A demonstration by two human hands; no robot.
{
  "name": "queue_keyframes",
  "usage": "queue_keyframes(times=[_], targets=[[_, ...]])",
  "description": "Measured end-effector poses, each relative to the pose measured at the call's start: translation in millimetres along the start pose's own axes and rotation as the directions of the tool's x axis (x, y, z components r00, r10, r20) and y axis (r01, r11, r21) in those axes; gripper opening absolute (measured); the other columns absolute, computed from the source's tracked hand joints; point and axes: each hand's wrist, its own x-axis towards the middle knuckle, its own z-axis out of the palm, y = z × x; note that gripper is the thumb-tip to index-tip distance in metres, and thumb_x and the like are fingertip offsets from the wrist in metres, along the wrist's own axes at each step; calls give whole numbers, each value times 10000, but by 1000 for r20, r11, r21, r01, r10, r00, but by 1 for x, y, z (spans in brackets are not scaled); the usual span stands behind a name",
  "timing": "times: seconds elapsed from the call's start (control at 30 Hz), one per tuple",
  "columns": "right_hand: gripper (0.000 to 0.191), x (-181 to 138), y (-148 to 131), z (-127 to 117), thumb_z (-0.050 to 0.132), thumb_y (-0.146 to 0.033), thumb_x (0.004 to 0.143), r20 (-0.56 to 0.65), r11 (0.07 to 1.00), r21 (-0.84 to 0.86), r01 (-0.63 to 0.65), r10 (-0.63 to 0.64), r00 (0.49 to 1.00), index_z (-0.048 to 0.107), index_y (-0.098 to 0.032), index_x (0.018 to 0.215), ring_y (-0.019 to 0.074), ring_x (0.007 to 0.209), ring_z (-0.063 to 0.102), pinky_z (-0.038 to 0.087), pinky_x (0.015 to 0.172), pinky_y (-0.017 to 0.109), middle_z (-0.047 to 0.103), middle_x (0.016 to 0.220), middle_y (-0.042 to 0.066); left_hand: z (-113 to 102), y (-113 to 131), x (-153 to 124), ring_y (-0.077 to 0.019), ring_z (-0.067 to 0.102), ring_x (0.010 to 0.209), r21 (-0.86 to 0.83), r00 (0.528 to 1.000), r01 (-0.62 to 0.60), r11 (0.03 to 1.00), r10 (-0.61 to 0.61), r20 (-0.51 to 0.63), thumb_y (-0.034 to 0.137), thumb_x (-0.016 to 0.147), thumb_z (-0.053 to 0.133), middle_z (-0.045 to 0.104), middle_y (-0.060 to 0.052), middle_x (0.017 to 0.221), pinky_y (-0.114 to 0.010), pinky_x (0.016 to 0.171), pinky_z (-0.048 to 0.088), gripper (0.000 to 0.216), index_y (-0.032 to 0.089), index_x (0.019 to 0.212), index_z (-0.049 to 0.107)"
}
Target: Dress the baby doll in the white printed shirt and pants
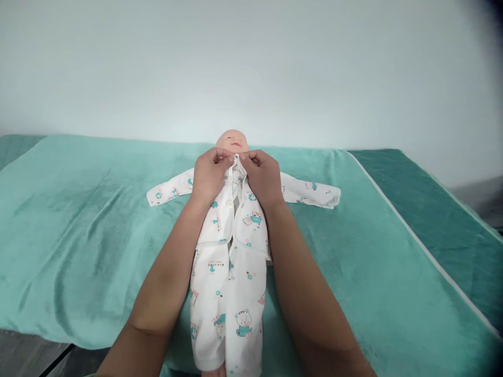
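Note:
A baby doll [231, 140] lies on its back on a teal blanket [98, 220], head toward the wall. It wears a white romper [228, 283] printed with small teal animals, sleeves spread out to both sides. My left hand [209, 175] and my right hand [262, 175] meet at the romper's collar just under the doll's chin. Each hand pinches one edge of the front opening, fingers closed on the fabric. Below my hands the chest opening gapes slightly, with a button showing on the left flap.
A darker green cover with a white edge [444, 220] lies to the right of the blanket. A plain pale wall [251, 63] rises behind. The surface's near edge and dark floor [35, 356] show at the lower left.

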Motion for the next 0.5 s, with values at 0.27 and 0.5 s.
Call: queue_keyframes(times=[0.27,0.5], targets=[[152,0,4,-3,653,-355,869,76,999,34,30,-32,997,682,-210,835,173,848,663,533,827,338,745,890,20,-2,4,-2,-144,660,760,101,1000,-11,995,10,4,227,827,731,741,-10,823,-270,719,498,59,199,832,678],[65,1,3,-10,690,-279,809,218,993,-10,114,-110,970,658,-223,807,185,947,658,544,886,350,719,1009,30,-5,7,-6,-144,638,722,227,994,-105,968,94,61,240,911,627,712,16,780,-275,710,478,28,234,932,645]])
